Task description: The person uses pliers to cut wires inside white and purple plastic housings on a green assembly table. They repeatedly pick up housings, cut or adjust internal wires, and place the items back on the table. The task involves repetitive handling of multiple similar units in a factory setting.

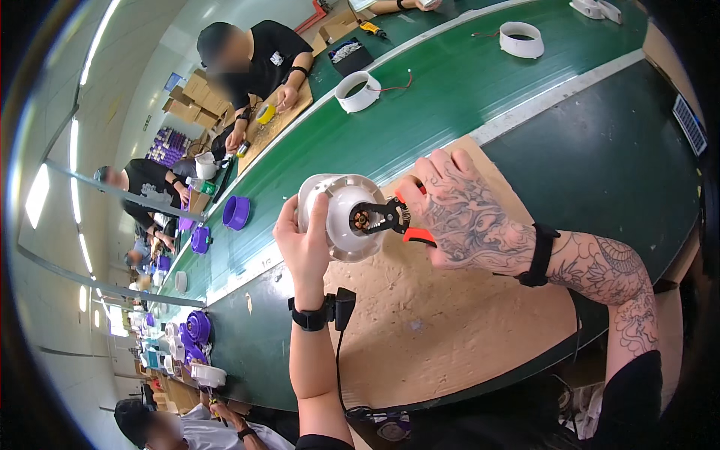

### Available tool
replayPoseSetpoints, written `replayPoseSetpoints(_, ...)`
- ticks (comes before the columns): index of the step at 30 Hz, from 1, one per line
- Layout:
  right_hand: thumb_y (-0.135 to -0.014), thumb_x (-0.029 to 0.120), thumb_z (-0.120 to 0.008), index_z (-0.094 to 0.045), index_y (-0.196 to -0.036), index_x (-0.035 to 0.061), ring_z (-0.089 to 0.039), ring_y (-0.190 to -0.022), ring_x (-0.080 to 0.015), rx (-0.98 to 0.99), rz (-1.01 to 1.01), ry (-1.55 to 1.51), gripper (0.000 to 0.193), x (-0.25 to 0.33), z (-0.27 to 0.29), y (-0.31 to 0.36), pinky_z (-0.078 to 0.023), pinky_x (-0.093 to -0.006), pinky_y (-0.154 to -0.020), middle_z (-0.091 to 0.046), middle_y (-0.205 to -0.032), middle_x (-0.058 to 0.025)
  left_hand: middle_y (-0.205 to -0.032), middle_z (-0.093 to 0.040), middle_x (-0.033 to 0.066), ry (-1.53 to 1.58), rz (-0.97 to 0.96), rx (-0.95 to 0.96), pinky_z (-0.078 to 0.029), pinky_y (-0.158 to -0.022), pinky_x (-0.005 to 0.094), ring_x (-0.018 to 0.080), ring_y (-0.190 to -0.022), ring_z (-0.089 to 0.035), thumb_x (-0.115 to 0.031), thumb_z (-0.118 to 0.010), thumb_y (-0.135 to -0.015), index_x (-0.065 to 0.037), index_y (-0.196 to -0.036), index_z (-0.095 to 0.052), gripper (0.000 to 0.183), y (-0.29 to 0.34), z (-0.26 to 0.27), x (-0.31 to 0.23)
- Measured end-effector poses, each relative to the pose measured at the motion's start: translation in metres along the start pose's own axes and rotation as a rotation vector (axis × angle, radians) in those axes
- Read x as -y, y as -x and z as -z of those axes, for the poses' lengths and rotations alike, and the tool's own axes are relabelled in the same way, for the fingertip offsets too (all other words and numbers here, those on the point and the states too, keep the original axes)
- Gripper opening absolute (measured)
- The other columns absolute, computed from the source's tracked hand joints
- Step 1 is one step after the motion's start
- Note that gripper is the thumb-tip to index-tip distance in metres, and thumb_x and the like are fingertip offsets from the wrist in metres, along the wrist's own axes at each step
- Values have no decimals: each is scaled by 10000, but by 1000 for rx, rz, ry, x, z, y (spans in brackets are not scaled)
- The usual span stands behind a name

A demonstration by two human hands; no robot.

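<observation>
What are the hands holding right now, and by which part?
Left hand: white housing, by its left side. Right hand: pliers, by the red handles.

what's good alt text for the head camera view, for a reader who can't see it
A person's left hand steadies a round white housing while the right hand holds orange-handled black pliers at its centre, above a cardboard sheet. Beyond lies a green conveyor bearing white rings, with co-workers along its far side.

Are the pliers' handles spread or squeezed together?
Spread: on the pliers, held in the right hand, the red handles stand apart with a gap between them.
</observation>
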State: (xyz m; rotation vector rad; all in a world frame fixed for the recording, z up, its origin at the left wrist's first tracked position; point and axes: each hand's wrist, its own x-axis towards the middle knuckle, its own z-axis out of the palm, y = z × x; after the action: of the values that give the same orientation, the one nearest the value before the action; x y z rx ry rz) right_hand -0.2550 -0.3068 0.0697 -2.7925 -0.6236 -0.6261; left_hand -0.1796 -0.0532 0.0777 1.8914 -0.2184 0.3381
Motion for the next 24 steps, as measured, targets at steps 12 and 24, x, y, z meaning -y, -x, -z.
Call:
replayPoseSetpoints(12, -512, 256, -848, -604, -1067, 63, -506, -1026, -255, 125, -60, 25, 636, -1, -8, 0, -359, -385, -896, -542, -1030, -97, -969, -738, 85, -134, -101, 11, -529, -710, 248, 95, -835, -662, -254, -764, -956, 58, -1109, -700, 354, 7, -13, 3)
replayPoseSetpoints(24, -646, 334, -772, -621, -956, 6, -607, -798, -288, 822, -372, -622, 476, -30, -16, -19, -452, -375, -673, -595, -876, -157, -1040, -715, 190, -319, -403, -144, -550, -853, 359, 258, -945, -705, -179, -815, -872, 71, -1249, -595, 503, 24, -31, 9)
